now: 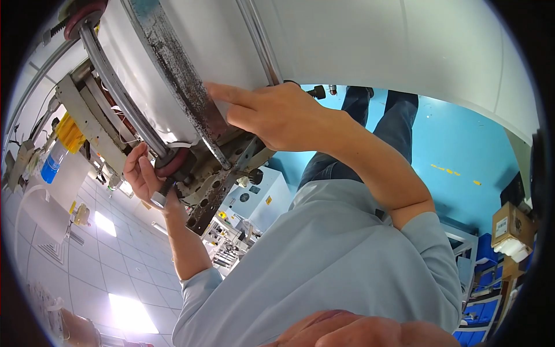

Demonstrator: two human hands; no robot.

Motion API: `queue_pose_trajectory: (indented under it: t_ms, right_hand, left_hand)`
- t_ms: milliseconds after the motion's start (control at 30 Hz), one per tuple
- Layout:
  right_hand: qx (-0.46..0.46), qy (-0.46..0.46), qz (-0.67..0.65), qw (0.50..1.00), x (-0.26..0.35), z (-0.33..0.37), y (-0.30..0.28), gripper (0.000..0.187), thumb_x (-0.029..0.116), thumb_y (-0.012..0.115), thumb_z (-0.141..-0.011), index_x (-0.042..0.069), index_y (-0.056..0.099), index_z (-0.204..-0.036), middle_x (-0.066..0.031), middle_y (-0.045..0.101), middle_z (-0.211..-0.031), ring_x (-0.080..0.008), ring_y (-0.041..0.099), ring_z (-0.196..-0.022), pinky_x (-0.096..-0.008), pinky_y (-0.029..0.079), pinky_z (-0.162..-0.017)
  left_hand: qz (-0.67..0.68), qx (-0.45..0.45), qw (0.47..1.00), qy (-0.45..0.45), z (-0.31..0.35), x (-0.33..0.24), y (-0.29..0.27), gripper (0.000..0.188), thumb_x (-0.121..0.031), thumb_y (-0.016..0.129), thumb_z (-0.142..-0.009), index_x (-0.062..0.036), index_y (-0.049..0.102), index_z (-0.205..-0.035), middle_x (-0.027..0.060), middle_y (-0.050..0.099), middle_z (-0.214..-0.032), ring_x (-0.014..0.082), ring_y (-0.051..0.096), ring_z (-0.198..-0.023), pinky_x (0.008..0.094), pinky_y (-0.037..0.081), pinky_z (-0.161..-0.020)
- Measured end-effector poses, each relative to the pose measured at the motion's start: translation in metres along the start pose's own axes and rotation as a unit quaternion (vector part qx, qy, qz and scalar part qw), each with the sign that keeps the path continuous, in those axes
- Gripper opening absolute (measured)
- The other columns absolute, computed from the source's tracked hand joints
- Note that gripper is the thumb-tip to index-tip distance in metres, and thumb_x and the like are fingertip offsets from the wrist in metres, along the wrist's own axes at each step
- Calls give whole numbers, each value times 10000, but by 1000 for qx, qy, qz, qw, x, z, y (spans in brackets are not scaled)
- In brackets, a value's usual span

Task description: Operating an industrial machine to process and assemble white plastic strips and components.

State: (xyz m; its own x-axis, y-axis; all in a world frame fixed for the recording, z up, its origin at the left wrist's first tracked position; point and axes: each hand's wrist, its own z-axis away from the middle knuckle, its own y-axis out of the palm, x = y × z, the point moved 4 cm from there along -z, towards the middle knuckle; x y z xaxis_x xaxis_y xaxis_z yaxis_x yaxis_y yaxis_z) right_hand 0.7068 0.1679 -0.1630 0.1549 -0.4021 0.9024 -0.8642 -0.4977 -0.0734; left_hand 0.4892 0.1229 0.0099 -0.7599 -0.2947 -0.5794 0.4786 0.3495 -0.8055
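Observation:
A wide white sheet (341, 46) runs over a machine frame, with a worn, speckled metal bar (176, 69) lying across it. My right hand (283, 115) reaches over from the right, index finger stretched out to the bar's edge and the other fingers bent under. To the left, a shiny metal roller (124, 92) ends in a dark red collar (173, 163). My left hand (144, 176) is beside that collar with its fingers curled; what they grip, if anything, is hidden. A bolt (162, 194) sticks out next to it.
A rusty perforated bracket (208, 202) is below the bar's end. Another rod pair (260, 40) crosses the sheet. A grey box unit (260, 194) stands beyond. At right are a cardboard box (511, 225) and blue bins (483, 312). A blue-labelled bottle (52, 165) is at left.

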Motion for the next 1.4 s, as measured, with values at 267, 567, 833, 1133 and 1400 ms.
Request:
queue_pose_trajectory:
  t_ms: [267, 567, 833, 1133, 1400]
  right_hand:
    - [110, -22, 3, 994, 8, 14, 4, 108, 80, 574, -808, 51, 606, -907, -88, 522, -1333, -261, 661, -688, -375, 516, -561]
    - [-63, 173, -241, 953, 7, 49, 1, 113, -79, 554, -803, 21, 548, -856, -154, 642, -1088, -303, 656, -838, -331, 482, -673]
    - [-30, 266, -245, 932, 23, 40, 18, 128, -14, 568, -839, 29, 537, -955, -244, 561, -1247, -308, 580, -640, -342, 473, -712]
    - [-120, 271, -188, 936, 28, 38, 21, 193, 36, 618, -841, 22, 522, -1007, -266, 509, -1322, -191, 532, -543, -288, 449, -594]
    - [-102, 255, -168, 947, 26, 31, 21, 252, 63, 617, -854, -7, 478, -1053, -246, 516, -1321, -180, 488, -517, -276, 423, -566]
  left_hand:
    - [12, 7, 1000, 20, -3, 4, -5, 199, -73, 490, -972, 29, 527, -1139, 152, 605, -1118, 186, 561, -1059, 307, 420, -978]
    - [17, -23, 1000, 6, 1, 4, -4, 162, -57, 520, -958, 21, 547, -1097, 134, 619, -1087, 160, 569, -1014, 265, 428, -929]
    - [20, -19, 1000, 5, 3, 2, -2, 178, -52, 513, -958, 36, 542, -1110, 147, 615, -1099, 182, 579, -1035, 294, 429, -965]
    - [29, -7, 999, 22, 2, 2, -2, 179, -38, 505, -956, 42, 541, -1111, 159, 611, -1102, 195, 582, -1046, 314, 429, -979]
    - [40, -11, 999, 11, 2, 2, -2, 186, -42, 516, -952, 45, 540, -1115, 168, 618, -1100, 183, 583, -1023, 309, 427, -968]
